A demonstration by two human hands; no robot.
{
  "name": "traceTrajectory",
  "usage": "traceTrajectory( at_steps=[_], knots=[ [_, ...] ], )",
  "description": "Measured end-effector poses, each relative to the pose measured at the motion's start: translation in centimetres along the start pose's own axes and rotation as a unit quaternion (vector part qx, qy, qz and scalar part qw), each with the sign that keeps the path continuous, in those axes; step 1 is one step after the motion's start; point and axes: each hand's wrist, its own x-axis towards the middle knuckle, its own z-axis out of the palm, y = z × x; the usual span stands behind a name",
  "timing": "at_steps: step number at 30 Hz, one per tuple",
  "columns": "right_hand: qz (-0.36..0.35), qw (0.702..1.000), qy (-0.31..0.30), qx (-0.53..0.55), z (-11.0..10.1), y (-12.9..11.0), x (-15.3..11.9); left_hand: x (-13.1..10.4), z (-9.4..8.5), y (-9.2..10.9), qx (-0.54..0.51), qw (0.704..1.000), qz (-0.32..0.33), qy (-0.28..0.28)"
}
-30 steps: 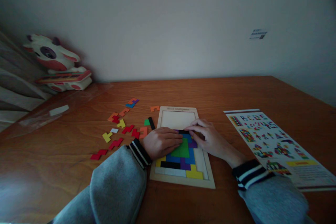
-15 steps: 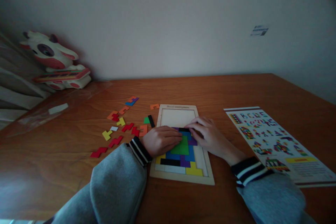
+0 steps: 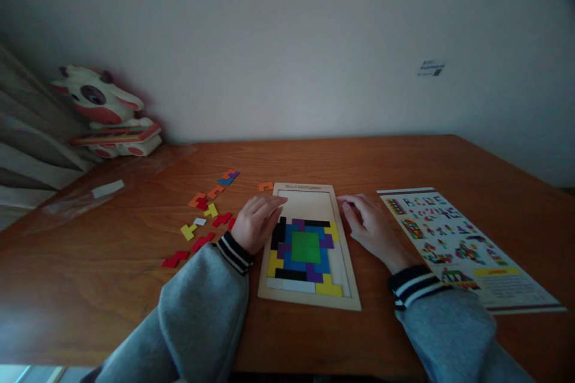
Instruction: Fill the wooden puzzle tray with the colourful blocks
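A pale wooden tray [image 3: 354, 287] lies on the table, its lower part filled with flat coloured pieces around a green square [image 3: 305, 247]. My left hand [image 3: 257, 222] hovers over the tray's left edge, fingers apart from the thumb, holding nothing that shows. Just right of the tray is my right hand [image 3: 367, 224], its thumb and fingers apart and no piece visible between them. A yellow piece [image 3: 332, 231] and a black piece [image 3: 317, 224] sit near the tray's upper right, by that hand.
Loose red, yellow and orange pieces, among them a yellow one [image 3: 188, 231], lie left of the tray. A printed pattern sheet [image 3: 467, 245] is at the right. A toy cow with a keyboard [image 3: 117, 134] stands at the back left, near a curtain.
Both hands have moved off the filled pieces, the left up and leftward, the right outward past the tray's edge. The green square and surrounding pieces are now uncovered. The view has shifted slightly.
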Motion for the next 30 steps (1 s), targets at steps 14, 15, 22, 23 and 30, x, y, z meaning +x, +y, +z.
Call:
traceTrajectory(
  at_steps=[14,15,22,23,30],
  knots=[
    [-0.071,0.997,-0.037,-0.005,-1.1,-3.6,-3.2,-2.4,-0.3,-0.4,0.022,0.991,0.069,-0.114],
    [-0.083,0.996,-0.046,0.001,-1.2,-4.1,-3.6,-2.8,-0.4,-0.3,0.021,0.992,0.067,-0.109],
    [-0.132,0.985,-0.106,0.019,-1.1,-6.3,-5.0,-4.1,-1.3,1.5,0.013,0.984,0.057,-0.167],
    [-0.132,0.986,-0.104,0.018,-1.0,-6.3,-5.0,-4.2,-1.3,1.7,0.017,0.982,0.054,-0.18],
    [-0.124,0.986,-0.108,-0.007,-1.0,-6.2,-4.9,-4.5,-1.3,2.5,0.038,0.982,0.056,-0.179]
  ],
)
